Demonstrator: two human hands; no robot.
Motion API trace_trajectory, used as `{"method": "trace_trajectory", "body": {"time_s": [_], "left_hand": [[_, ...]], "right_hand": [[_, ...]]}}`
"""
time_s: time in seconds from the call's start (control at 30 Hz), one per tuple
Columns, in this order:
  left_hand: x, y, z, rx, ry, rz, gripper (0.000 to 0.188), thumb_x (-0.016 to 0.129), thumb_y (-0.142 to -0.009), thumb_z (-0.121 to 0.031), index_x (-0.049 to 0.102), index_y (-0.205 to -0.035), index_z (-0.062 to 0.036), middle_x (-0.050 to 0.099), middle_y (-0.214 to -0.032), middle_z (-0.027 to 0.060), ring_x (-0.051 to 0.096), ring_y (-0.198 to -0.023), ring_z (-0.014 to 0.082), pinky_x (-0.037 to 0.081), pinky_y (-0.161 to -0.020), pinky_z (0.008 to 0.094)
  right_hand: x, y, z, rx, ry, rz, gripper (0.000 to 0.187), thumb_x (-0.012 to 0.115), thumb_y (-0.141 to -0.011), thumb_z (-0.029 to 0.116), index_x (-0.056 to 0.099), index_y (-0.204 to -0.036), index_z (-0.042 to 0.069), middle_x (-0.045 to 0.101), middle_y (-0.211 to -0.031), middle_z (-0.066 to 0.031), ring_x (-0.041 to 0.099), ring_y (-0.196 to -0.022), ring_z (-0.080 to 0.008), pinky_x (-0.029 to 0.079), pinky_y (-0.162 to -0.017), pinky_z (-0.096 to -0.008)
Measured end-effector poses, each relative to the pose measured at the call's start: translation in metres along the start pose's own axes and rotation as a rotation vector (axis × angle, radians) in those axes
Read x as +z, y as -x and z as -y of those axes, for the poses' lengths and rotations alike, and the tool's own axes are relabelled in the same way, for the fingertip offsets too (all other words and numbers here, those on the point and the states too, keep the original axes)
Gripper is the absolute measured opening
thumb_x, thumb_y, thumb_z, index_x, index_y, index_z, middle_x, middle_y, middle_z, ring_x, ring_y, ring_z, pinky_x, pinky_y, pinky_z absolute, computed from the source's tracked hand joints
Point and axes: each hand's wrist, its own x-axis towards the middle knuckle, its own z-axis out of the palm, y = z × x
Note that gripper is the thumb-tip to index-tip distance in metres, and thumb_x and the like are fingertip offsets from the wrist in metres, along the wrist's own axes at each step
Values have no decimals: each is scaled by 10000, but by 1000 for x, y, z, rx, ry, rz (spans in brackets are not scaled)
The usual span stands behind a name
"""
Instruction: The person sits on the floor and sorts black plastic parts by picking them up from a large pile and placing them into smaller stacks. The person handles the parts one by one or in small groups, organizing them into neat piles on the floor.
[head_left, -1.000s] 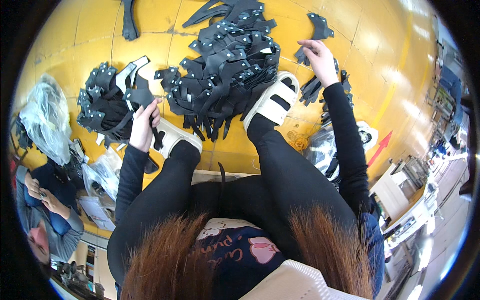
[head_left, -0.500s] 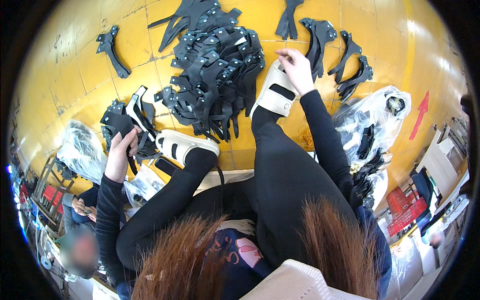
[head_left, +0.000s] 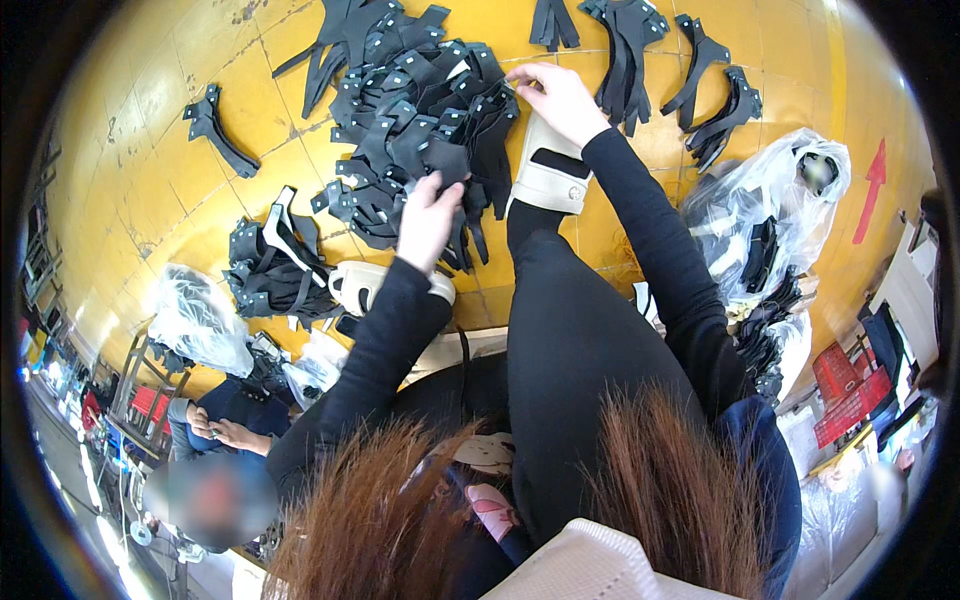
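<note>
1. The person sorts the big pile of black cut pieces (head_left: 420, 120) on the yellow floor (head_left: 200, 110).
2. The left hand (head_left: 428, 222) closes on one piece at the pile's near edge.
3. The right hand (head_left: 560, 100) pinches a piece at the right edge, above the white shoe (head_left: 550, 170).
4. The next move seems to need pulling each piece free without dragging its neighbours.

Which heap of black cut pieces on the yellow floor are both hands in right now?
The big central heap: left hand at its lower edge, right hand at its right edge. The smaller heap lies untouched.

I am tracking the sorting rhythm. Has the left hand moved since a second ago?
Yes. The left hand has left the small pile of black pieces and now reaches into the big pile, nearer the right hand.
</note>
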Motion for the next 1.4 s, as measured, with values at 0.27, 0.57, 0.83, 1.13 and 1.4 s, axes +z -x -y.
{"method": "trace_trajectory", "body": {"time_s": [0.27,0.57,0.83,1.13,1.4], "left_hand": [[43,9,35,-56,324,-167,80,598,-885,-78,589,-926,-10,550,-792,-11,488,-741,62,385,-684,210],[28,11,34,-156,267,-164,105,626,-890,-129,603,-931,-35,557,-818,-21,531,-715,56,467,-635,223],[44,3,31,-78,218,-110,118,632,-875,-111,606,-939,-15,566,-767,-26,498,-649,34,395,-584,205],[37,-2,37,-180,222,-34,171,615,-896,-157,566,-1020,-50,569,-887,-26,522,-811,59,426,-717,234],[37,-3,42,-172,209,-45,242,623,-896,-173,562,-1091,-43,592,-929,-6,538,-837,77,432,-735,237]], "right_hand": [[-2,10,-2,46,31,27,195,561,-846,120,648,-1005,48,664,-925,-129,636,-847,-283,497,-784,-357],[2,-7,11,-29,28,17,205,564,-872,107,644,-1047,38,665,-1008,-133,640,-903,-276,494,-808,-337],[7,-22,21,-71,74,37,191,569,-875,111,650,-1037,51,666,-990,-129,638,-895,-282,499,-779,-345],[14,-12,25,-81,-79,-9,197,596,-834,95,652,-1017,49,661,-883,-138,634,-784,-273,499,-737,-345],[12,-10,31,-74,-153,-31,180,595,-841,90,663,-1004,62,656,-868,-122,618,-742,-244,496,-719,-313]]}}
